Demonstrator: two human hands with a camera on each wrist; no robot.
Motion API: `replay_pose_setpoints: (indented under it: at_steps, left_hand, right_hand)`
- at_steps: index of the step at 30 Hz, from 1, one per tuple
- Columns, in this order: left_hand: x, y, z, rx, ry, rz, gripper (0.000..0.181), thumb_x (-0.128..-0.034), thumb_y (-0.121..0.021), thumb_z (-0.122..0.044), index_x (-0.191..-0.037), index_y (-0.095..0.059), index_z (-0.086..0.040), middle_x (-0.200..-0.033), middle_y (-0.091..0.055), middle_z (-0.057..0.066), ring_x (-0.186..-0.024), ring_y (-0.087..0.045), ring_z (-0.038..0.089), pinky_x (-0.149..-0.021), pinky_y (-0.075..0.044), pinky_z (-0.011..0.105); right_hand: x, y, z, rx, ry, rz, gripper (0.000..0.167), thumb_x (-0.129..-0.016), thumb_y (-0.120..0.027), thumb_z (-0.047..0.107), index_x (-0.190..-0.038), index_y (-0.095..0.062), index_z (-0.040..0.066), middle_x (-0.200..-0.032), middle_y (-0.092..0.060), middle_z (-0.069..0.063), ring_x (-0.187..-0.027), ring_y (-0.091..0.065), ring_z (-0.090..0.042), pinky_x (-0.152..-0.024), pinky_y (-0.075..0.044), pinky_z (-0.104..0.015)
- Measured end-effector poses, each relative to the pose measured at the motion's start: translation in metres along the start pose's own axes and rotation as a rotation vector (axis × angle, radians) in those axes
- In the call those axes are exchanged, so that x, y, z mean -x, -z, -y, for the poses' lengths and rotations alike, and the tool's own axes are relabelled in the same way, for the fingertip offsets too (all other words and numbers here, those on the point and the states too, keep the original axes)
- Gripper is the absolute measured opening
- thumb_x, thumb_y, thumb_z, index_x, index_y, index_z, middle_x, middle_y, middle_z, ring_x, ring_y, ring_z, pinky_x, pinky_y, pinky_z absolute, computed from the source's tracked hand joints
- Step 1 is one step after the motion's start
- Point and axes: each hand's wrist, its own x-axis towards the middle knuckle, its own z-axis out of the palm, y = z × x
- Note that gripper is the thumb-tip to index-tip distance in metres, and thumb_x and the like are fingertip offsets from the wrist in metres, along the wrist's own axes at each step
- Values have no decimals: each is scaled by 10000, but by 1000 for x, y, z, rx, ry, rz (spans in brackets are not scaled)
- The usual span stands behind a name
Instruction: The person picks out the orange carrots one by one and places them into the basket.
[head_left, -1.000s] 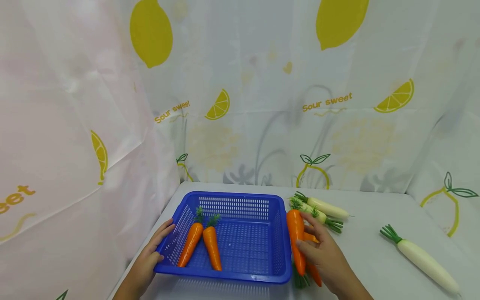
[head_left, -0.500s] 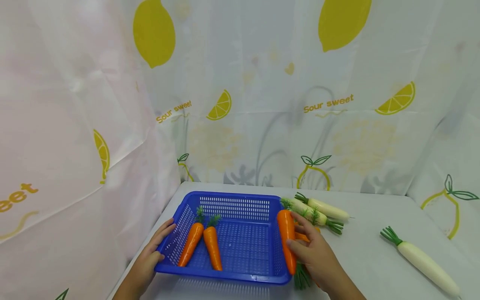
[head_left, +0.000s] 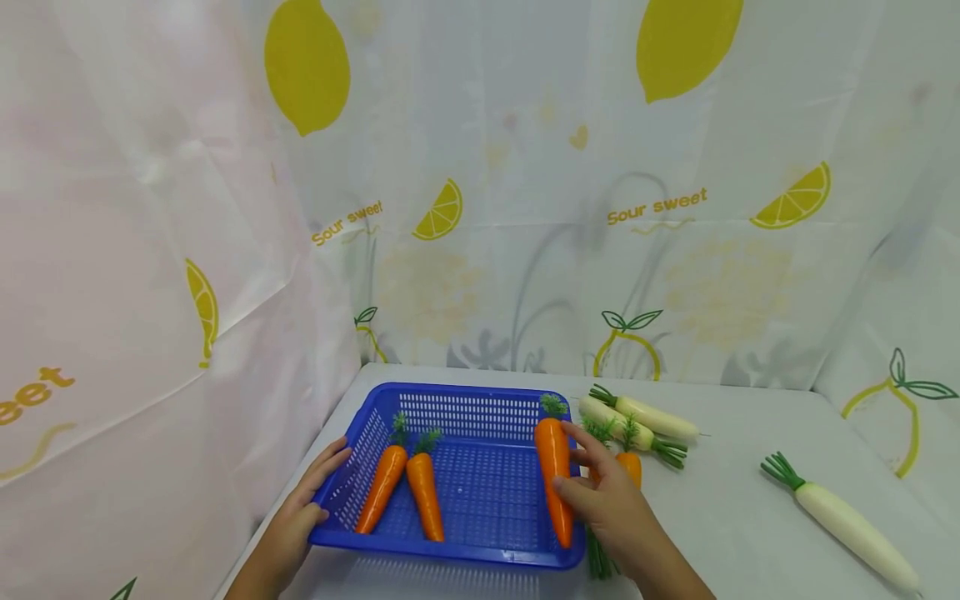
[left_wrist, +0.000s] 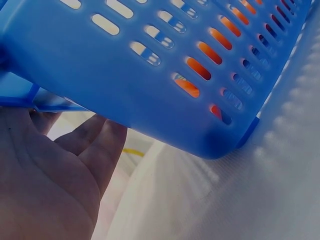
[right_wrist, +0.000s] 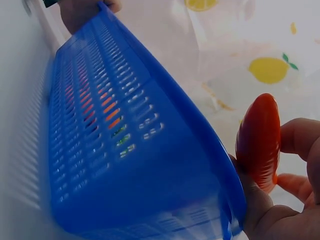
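Note:
A blue plastic basket (head_left: 487, 554) stands on the white table, with two orange carrots (head_left: 382, 487) lying at its left side. My left hand (head_left: 296, 508) holds the basket's left rim; the left wrist view shows the fingers (left_wrist: 107, 142) up against the rim from outside. Between thumb and fingers, my right hand (head_left: 611, 500) pinches another carrot (head_left: 555, 479) over the basket's right rim. The right wrist view has this carrot (right_wrist: 259, 140) raised just beyond the rim, its tip toward the camera. Partly hidden behind the right hand are more carrots (head_left: 630, 468).
Two white radishes (head_left: 656, 417) lie at the back, right of the basket. Another white radish (head_left: 855, 533) is by itself far to the right. Lemon-print curtains (head_left: 480, 275) enclose the table at the back and sides.
My right hand has carried its carrot leftward, from beside the basket to over its right rim. More of the carrots behind the hand now show. The left hand and basket have stayed put.

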Motion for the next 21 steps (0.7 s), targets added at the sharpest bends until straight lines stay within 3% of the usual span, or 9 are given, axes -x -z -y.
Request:
replay_pose_setpoints:
  at_steps: [7,21]
  left_hand:
    - [-2,0,0,-23,6,-6,868,-749,-435,93,-1596,-397,-93,-1770,-80,35,-1614,66,445,-1153,-51,814]
    - [-1,1,2,-11,-15,-8,875,-736,-434,106,-1590,-405,-81,-1767,-95,63,-1611,57,456,-1147,-44,828]
  right_hand:
    - [-4,-11,2,22,19,29,724,-950,-707,103,-1593,-415,263,-1548,-414,-282,-1066,-709,-301,-868,-630,-434]
    - [-7,-25,6,86,-12,-2,740,-930,-723,122,-1583,-430,309,-1526,-460,-248,-996,-703,-263,-819,-633,-428]
